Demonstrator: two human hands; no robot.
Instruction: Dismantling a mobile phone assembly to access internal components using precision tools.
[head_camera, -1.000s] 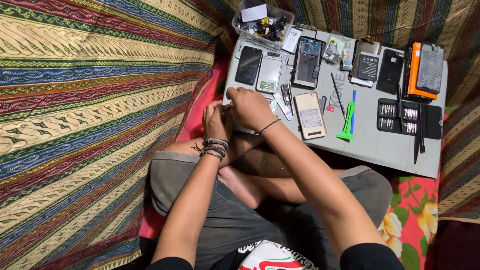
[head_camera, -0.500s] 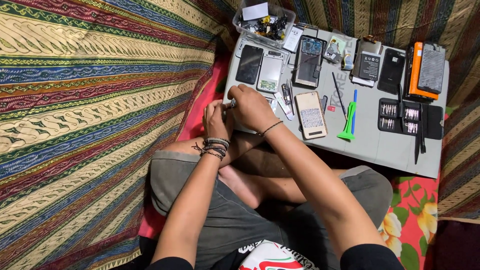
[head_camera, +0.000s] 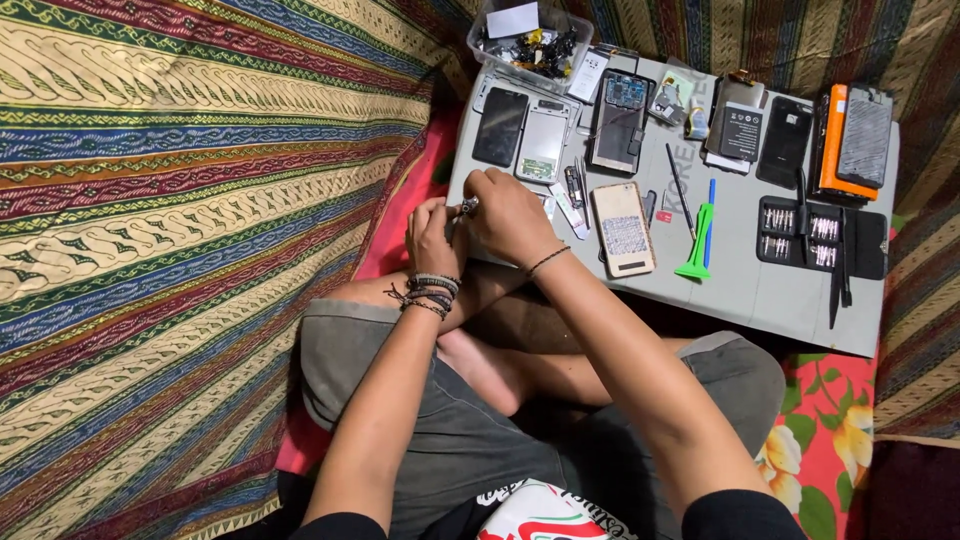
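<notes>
My left hand (head_camera: 432, 236) and my right hand (head_camera: 512, 215) meet at the near left corner of a grey work mat (head_camera: 740, 290). Between their fingertips they hold a small silvery metal object (head_camera: 468, 206), too small to identify. My left wrist wears several dark bracelets; a thin band circles my right wrist. A black phone (head_camera: 500, 126) and a silver phone back frame (head_camera: 543, 145) lie just beyond my hands. A gold-cased phone (head_camera: 623, 228) lies right of my right hand.
On the mat lie an opened phone (head_camera: 619, 120), a black phone (head_camera: 785, 141), an orange-edged case (head_camera: 850, 140), a green pry tool (head_camera: 697, 243), a black bit set (head_camera: 820, 236). A clear parts box (head_camera: 530, 42) sits at the far edge. Striped patterned cloth (head_camera: 180, 200) lies left.
Both hands have stayed at the mat's near left corner. The small metal piece has shifted slightly between the fingertips, and my fingers have closed nearer together around it.
</notes>
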